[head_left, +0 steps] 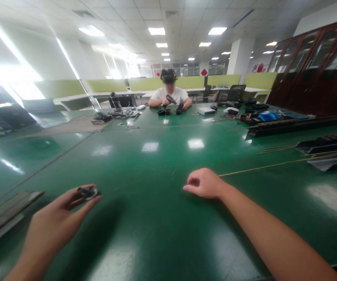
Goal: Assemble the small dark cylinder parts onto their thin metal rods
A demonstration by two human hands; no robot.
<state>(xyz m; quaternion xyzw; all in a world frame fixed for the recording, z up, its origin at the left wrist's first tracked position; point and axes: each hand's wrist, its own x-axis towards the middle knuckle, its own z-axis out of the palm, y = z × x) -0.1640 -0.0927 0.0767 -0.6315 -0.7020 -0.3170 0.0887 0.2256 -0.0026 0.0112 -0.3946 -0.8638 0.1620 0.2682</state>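
Note:
My left hand (57,212) is raised over the green table (145,179), pinching a small dark part with a metallic ring-like face (90,192) between thumb and fingers. Its exact kind is too blurred to tell. Farther right, my right hand (203,183) rests low at the table surface with fingers curled in and thumb pointing left. A dark gap shows inside the curl, and whatever those fingers may hold is hidden. A thin brass-coloured rod (262,168) runs from the right side up to the back of my right wrist, where the hand hides its end.
Across the table a person (170,93) handles a dark power tool (171,99). Black metal channels (297,127) and more thin rods lie at the right. Tools and a blue item (269,116) crowd the far right. Flat panels (7,214) lie at the left edge.

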